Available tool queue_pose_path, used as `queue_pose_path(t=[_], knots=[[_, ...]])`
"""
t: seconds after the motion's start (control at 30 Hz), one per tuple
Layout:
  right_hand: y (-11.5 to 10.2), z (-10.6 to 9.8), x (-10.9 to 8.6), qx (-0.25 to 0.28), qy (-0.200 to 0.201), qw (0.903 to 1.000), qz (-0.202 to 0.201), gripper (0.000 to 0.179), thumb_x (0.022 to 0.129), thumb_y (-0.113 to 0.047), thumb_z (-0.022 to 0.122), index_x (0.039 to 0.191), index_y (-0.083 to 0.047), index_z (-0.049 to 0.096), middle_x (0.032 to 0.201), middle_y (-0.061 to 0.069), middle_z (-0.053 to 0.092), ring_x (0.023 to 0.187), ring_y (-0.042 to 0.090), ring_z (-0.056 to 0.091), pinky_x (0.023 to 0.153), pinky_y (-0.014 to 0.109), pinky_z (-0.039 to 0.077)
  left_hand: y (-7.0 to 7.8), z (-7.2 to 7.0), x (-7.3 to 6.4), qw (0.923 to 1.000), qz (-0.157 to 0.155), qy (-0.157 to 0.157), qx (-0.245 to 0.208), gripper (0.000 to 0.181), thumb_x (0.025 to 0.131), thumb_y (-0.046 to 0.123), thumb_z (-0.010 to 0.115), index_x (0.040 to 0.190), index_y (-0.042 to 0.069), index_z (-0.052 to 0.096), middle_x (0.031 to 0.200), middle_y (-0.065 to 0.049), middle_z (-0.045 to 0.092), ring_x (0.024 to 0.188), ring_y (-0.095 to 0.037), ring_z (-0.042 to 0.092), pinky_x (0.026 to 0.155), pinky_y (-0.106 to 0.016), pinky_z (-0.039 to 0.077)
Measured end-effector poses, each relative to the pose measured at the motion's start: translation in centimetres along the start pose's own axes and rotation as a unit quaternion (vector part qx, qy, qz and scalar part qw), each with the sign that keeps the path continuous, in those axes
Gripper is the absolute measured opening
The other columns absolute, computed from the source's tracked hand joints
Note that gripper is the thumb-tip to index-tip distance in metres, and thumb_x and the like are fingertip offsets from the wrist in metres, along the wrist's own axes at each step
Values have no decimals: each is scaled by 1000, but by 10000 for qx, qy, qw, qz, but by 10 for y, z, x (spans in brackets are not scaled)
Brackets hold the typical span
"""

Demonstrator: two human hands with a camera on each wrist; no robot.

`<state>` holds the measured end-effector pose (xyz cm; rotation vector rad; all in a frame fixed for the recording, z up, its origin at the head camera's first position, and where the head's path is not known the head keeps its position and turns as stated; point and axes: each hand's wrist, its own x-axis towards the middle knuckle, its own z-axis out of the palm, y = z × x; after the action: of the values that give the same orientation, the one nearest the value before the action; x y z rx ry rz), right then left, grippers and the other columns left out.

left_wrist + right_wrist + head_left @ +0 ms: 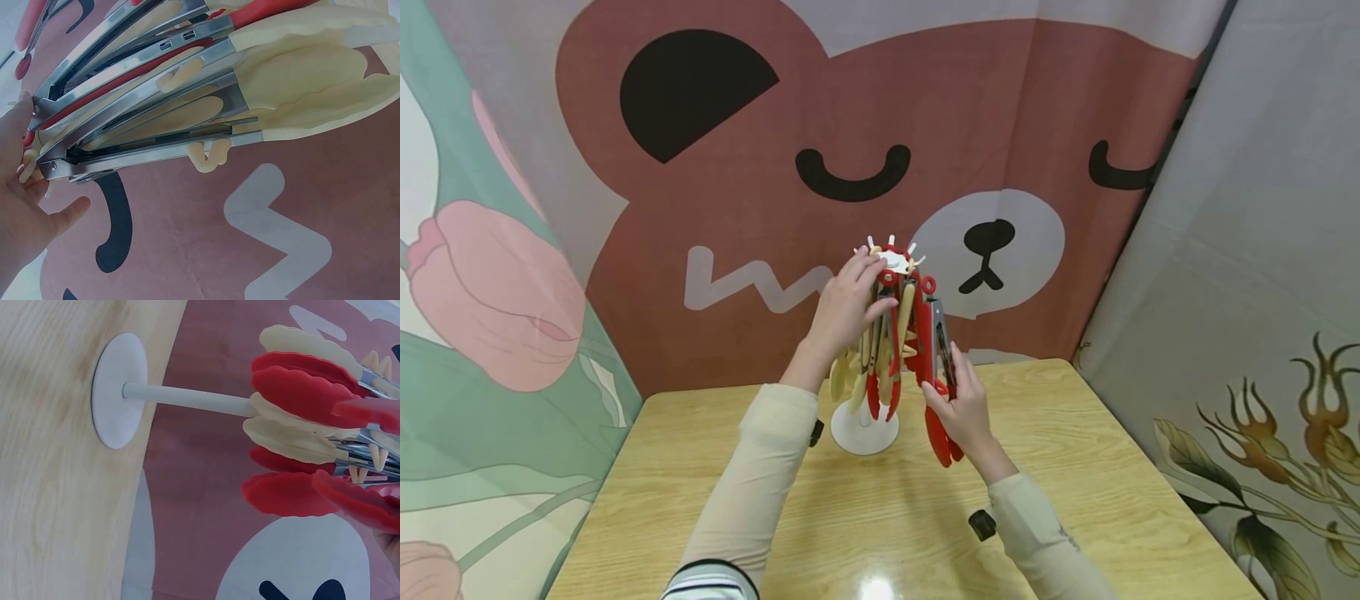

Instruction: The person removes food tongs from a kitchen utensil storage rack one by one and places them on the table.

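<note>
A white stand with a hooked top carries several red-tipped and cream-tipped metal tongs, hung by their rings. My left hand reaches to the stand's top from the left, fingertips at its rim and thumb held out apart. In the left wrist view that hand is right at the rings and hinge ends of the tongs. On the right side of the stand, my right hand grips red tongs around the middle, tips pointing down. Only a bit of the right hand shows in the right wrist view.
The stand's white pole rises from a round white base on the wooden table. Behind the table hangs a curtain with a bear print. Patterned curtains flank both sides. A small black object is by the right sleeve.
</note>
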<state>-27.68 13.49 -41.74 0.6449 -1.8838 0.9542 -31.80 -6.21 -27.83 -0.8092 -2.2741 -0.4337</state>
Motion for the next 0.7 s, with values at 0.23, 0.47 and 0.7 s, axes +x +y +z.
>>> queue_pose_path(t=[0.23, 0.47, 0.7], knots=[[3, -1, -12, -147, -115, 9998, -8, 64, 82, -33, 58, 128, 7, 41, 95, 21, 55, 69, 24, 48, 51, 34, 44, 0, 0, 0, 10000, -34, -36, 31, 56, 82, 33, 63, 127, 2, 48, 129, -12, 45, 129, -25, 27, 87, -40, 42], [6, -3, -24, -51, -164, 9998, 82, 63, 80, -26, 60, 131, 4, 40, 101, 19, 55, 71, 23, 50, 53, 34, 46, 0, 0, 0, 10000, -60, -31, 36, 57, 82, 33, 64, 127, 3, 48, 129, -11, 45, 128, -25, 28, 88, -40, 42], [11, -4, -37, -86, -159, 9996, 199, 63, 77, -21, 63, 131, 2, 40, 102, 18, 56, 73, 21, 50, 55, 34, 47, 0, 0, 0, 9999, -133, -86, 10, 57, 82, 34, 63, 128, 4, 47, 130, -11, 44, 129, -24, 26, 89, -41, 41]])
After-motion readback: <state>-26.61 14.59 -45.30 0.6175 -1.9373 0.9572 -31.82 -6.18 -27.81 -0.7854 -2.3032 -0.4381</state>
